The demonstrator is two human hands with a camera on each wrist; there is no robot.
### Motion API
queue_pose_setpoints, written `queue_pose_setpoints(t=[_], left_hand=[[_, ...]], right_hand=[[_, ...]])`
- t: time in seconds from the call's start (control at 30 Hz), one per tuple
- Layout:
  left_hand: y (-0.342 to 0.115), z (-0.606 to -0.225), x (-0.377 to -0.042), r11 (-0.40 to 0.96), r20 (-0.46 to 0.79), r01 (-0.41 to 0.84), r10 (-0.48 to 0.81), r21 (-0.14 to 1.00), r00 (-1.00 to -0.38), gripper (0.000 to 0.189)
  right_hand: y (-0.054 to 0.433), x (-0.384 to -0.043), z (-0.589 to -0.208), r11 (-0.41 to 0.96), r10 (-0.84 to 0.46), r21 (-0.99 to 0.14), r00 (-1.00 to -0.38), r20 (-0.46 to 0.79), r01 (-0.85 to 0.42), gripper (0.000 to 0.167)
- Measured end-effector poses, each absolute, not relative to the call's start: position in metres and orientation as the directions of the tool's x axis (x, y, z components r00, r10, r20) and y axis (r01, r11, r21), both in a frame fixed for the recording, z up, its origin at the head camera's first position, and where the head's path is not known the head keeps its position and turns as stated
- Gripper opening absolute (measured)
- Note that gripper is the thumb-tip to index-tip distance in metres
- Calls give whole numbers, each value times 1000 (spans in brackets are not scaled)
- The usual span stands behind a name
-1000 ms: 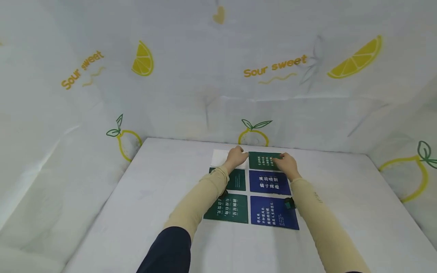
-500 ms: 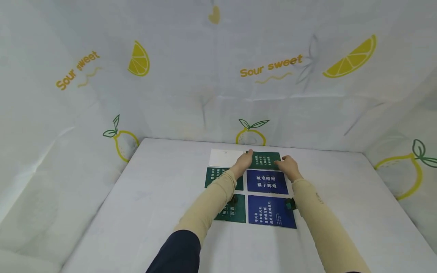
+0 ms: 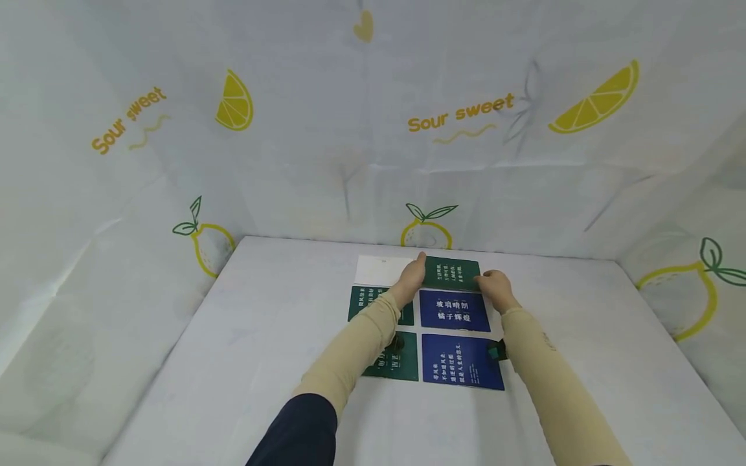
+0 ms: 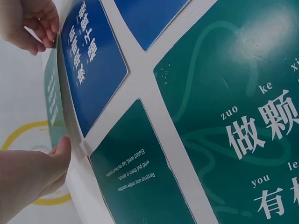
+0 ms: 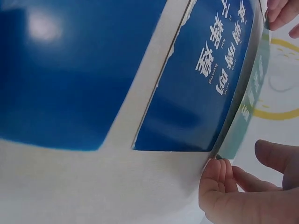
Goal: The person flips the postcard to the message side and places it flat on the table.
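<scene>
At the back of the group of cards, a green card (image 3: 451, 273) with white writing is held between both hands. My left hand (image 3: 411, 275) grips its left edge, with the thumb (image 4: 64, 145) along the card's end. My right hand (image 3: 495, 289) pinches the near right corner; in the right wrist view its curled fingertips (image 5: 217, 170) are at that corner. The green card stands tilted behind the blue card (image 3: 456, 310), its near edge raised. Left of the held card lies a white card (image 3: 381, 268), partly covered by my left hand.
Nearer on the white table (image 3: 256, 336) lie another blue card (image 3: 463, 362) and two green cards, one (image 3: 362, 304) behind the other (image 3: 408, 369), both partly hidden by my left sleeve. A white sheet with lemon prints (image 3: 291, 168) rises behind the table.
My left hand has moved right, off the white card and onto the green card's left edge. The green card's near edge has tilted up slightly, and my right hand has shifted a little nearer.
</scene>
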State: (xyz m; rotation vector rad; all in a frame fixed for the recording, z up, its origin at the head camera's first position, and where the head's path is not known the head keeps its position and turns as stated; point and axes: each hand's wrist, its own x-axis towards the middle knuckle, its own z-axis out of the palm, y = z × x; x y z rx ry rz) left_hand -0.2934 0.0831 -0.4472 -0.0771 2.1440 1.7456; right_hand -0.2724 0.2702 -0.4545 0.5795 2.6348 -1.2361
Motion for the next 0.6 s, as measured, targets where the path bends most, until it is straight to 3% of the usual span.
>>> queue_pose_setpoints(t=[0.33,0.6], left_hand=[[81,-439,-295,204,-279,-245,158,948,-947,64],[80,-442,-294,234,-145,-107,149,966,-978,59]], right_hand=[[269,-274,-450,438,306,-809,-911,-276,392,60],[260,-274,-447,338,378,-881,-905,-194,330,82]])
